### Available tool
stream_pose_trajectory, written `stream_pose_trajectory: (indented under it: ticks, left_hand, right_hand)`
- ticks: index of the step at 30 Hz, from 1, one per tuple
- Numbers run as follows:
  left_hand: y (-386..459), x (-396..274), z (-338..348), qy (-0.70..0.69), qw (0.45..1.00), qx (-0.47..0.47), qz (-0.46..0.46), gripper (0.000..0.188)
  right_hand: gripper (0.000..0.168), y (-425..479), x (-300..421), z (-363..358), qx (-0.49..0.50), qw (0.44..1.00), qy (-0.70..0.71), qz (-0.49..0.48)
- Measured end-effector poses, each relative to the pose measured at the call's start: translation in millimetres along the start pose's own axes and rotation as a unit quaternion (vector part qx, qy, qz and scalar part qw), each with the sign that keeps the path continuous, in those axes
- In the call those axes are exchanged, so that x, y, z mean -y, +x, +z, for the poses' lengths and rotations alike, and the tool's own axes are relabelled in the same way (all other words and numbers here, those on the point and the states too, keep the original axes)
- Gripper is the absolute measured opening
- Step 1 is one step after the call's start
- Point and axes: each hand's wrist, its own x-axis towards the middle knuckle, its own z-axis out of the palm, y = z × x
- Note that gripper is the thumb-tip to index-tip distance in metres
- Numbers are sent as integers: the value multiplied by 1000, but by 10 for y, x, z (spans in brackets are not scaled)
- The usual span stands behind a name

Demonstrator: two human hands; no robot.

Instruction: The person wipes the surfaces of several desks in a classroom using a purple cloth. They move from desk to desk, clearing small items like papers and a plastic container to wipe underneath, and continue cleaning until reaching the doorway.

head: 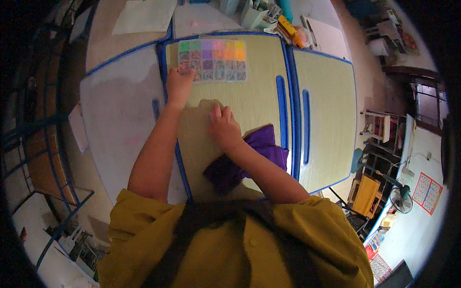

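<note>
A clear plastic compartment box (212,60) with small colourful pieces lies on the pale, blue-edged table (259,104). My left hand (180,86) is at the box's near left corner, fingers bent on its edge; whether they grip it cannot be made out. Nearer to me, my right hand (225,126) is over the table, with the index and middle fingers stretched forward; the thumb side is blurred, and whether something small is between the fingers does not show. A crumpled purple cloth (264,144) lies partly under my right forearm.
Adjoining table sections stand left (119,108) and right (324,118). Beyond the box are a sheet of paper (144,16), a pale container (252,16) with items in it, and a yellow-orange bottle (290,30). A fan (400,199) and a wooden stool (365,196) are at the far right.
</note>
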Motion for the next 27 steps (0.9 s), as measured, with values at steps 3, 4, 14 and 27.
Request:
stream_pose_trajectory:
  ticks: [3,4,14,27]
  left_hand:
    - [115,112,23,-36,999,5,-4,39]
    - [53,-29,32,-27,999,9,-16,39]
    - [212,37,-12,-138,976,158,-64,33]
    - [-130,135,-666,-342,907,141,-204,30]
  right_hand:
    - [48,175,-76,-251,-19,994,98,-44]
    - [48,329,-119,-398,-29,989,145,-13]
    - [63,1405,-519,-392,-65,997,8,35]
    - [65,279,-806,-966,-32,978,204,32]
